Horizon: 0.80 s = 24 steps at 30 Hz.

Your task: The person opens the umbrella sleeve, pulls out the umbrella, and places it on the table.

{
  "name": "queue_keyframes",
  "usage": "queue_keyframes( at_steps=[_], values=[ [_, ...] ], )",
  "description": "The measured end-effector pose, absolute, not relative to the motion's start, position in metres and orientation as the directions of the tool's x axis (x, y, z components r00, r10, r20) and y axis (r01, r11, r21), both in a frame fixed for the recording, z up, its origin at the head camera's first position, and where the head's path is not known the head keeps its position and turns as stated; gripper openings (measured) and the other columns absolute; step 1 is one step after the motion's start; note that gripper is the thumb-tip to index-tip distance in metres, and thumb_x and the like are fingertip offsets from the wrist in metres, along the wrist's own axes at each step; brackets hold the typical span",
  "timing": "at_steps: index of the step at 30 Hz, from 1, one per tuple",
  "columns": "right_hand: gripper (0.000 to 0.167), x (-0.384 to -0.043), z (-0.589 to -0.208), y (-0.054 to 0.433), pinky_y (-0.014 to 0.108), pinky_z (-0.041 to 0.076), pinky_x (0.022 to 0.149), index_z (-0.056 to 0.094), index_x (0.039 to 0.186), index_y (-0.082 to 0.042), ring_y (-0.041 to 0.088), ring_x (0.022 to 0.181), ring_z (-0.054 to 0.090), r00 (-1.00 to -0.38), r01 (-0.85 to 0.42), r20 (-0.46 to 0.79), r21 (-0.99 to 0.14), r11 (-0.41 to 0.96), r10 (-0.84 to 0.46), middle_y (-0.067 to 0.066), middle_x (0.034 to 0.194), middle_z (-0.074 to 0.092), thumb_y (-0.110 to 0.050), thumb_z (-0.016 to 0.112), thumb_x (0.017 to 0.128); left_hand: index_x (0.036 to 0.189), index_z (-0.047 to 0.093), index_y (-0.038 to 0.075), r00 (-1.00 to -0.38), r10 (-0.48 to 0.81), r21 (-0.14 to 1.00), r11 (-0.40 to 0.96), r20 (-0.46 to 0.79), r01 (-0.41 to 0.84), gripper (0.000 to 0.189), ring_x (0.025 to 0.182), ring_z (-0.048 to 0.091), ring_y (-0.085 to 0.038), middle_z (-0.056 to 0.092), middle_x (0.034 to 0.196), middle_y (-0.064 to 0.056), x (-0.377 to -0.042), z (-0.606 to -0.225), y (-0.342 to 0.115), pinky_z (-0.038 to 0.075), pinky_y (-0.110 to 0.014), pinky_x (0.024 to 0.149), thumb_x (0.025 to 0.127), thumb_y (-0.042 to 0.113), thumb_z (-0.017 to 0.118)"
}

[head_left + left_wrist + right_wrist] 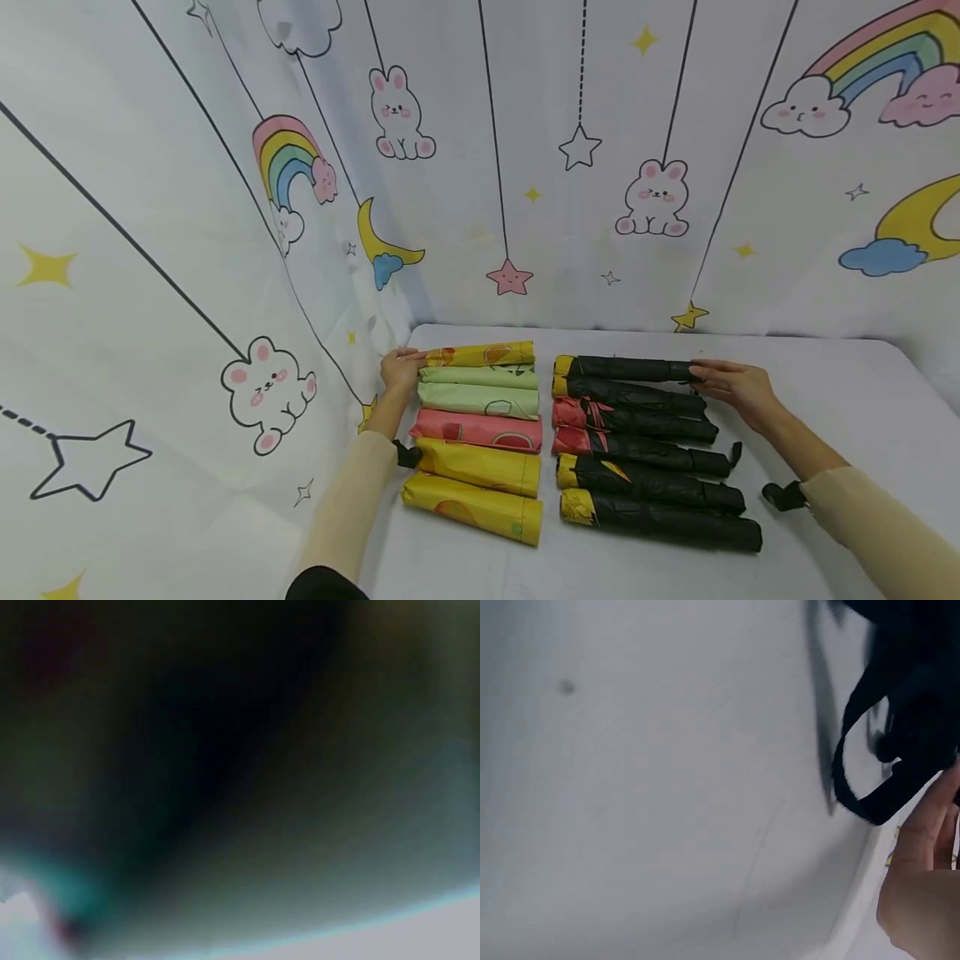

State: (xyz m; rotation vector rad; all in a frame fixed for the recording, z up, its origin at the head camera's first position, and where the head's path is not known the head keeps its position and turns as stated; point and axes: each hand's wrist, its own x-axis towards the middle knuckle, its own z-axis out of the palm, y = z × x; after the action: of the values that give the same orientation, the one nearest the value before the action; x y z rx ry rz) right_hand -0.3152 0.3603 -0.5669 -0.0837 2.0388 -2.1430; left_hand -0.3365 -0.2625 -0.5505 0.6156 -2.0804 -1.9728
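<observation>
My left hand [400, 372] is at the left end of a yellow fruit-print roll [480, 355], the farthest in the left column; its fingers touch that end, and whether they pinch it is unclear. At the right end of the farthest black roll with a yellow tip [626, 368], my right hand [738, 390] grips with fingers and thumb. In the right wrist view the same hand [919, 877] is at the edge, beside dark fabric with a black strap loop [847, 780]. The left wrist view is dark and blurred.
Below in the left column lie green rolls [478, 400], a pink roll [480, 430] and yellow rolls [472, 508]. The right column has black rolls with red tips [637, 421] and yellow tips [660, 521]. A white table [825, 367] meets printed curtains [465, 208] behind and left.
</observation>
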Motion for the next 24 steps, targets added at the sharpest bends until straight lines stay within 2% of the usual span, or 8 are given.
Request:
queue_keyframes(
  at_steps=[4,7,13,15,17,20,21,24],
  values=[
    [0.056,-0.312,-0.572,0.36,0.024,0.061,0.08,0.059,0.142,0.007,0.007,0.095,0.076,-0.989,0.069,-0.092,-0.98,0.188,-0.118,-0.016,0.105,0.076,-0.025,0.075,0.099,0.127,0.064,-0.007,-0.888,-0.437,0.985,0.032,-0.14,-0.171,0.034,0.114,0.069,-0.03,0.076,0.117,-0.017,-0.338,-0.553,-0.263,0.057,-0.022,0.072,0.094,-0.004,0.072],
    [0.06,-0.31,-0.574,0.359,0.022,0.061,0.079,0.06,0.142,0.004,0.0,0.095,0.073,-0.99,0.043,-0.082,-0.949,0.312,-0.115,-0.015,0.115,0.074,-0.031,0.078,0.097,0.126,0.064,-0.007,-0.885,-0.445,0.984,0.041,-0.138,-0.174,0.034,0.115,0.07,-0.03,0.076,0.115,-0.017,-0.339,-0.554,-0.262,0.059,-0.026,0.082,0.093,-0.005,0.073],
    [0.059,-0.309,-0.573,0.358,0.022,0.06,0.081,0.06,0.143,0.004,-0.003,0.097,0.07,-0.985,-0.03,-0.046,-0.903,0.428,-0.166,0.027,0.145,0.057,-0.03,0.076,0.098,0.121,0.064,-0.01,-0.886,-0.448,0.989,0.016,-0.123,-0.146,0.029,0.117,0.069,-0.036,0.074,0.118,-0.025,-0.34,-0.552,-0.26,0.06,-0.035,0.09,0.093,-0.01,0.07],
    [0.06,-0.309,-0.572,0.359,0.024,0.061,0.081,0.059,0.143,0.004,0.001,0.098,0.072,-0.983,-0.03,-0.054,-0.895,0.445,-0.175,0.032,0.147,0.052,-0.031,0.076,0.098,0.12,0.064,-0.01,-0.889,-0.441,0.99,-0.002,-0.126,-0.139,0.026,0.118,0.069,-0.037,0.072,0.119,-0.027,-0.34,-0.552,-0.259,0.06,-0.036,0.092,0.094,-0.011,0.067],
    [0.059,-0.309,-0.571,0.358,0.026,0.061,0.08,0.06,0.143,0.002,0.012,0.1,0.075,-0.984,-0.037,-0.056,-0.868,0.495,-0.171,0.033,0.147,0.052,-0.033,0.074,0.099,0.121,0.063,-0.011,-0.893,-0.432,0.991,-0.016,-0.125,-0.131,0.026,0.118,0.068,-0.038,0.071,0.121,-0.03,-0.34,-0.552,-0.258,0.06,-0.035,0.091,0.095,-0.012,0.064],
    [0.055,-0.308,-0.568,0.353,0.029,0.061,0.072,0.066,0.139,-0.002,0.027,0.096,0.077,-0.986,-0.087,-0.021,-0.78,0.619,-0.166,0.034,0.141,0.058,-0.039,0.073,0.099,0.122,0.063,-0.011,-0.896,-0.429,0.991,0.008,-0.116,-0.132,0.026,0.117,0.069,-0.038,0.071,0.12,-0.029,-0.34,-0.553,-0.258,0.061,-0.029,0.084,0.096,-0.011,0.064],
    [0.054,-0.308,-0.567,0.35,0.029,0.06,0.067,0.067,0.138,-0.004,0.03,0.091,0.077,-0.986,-0.113,-0.001,-0.733,0.671,-0.167,0.033,0.133,0.063,-0.041,0.073,0.099,0.123,0.062,-0.011,-0.897,-0.428,0.991,0.022,-0.109,-0.132,0.027,0.116,0.069,-0.038,0.072,0.12,-0.028,-0.34,-0.552,-0.258,0.061,-0.026,0.08,0.096,-0.011,0.064],
    [0.05,-0.308,-0.563,0.344,0.03,0.049,0.054,0.072,0.132,-0.006,0.025,0.071,0.071,-0.98,-0.193,0.075,-0.596,0.779,-0.185,0.029,0.11,0.074,-0.043,0.072,0.098,0.126,0.061,-0.012,-0.901,-0.424,0.988,0.069,-0.096,-0.137,0.031,0.115,0.069,-0.036,0.073,0.12,-0.026,-0.339,-0.551,-0.258,0.058,-0.021,0.073,0.096,-0.009,0.066]
  ],
)
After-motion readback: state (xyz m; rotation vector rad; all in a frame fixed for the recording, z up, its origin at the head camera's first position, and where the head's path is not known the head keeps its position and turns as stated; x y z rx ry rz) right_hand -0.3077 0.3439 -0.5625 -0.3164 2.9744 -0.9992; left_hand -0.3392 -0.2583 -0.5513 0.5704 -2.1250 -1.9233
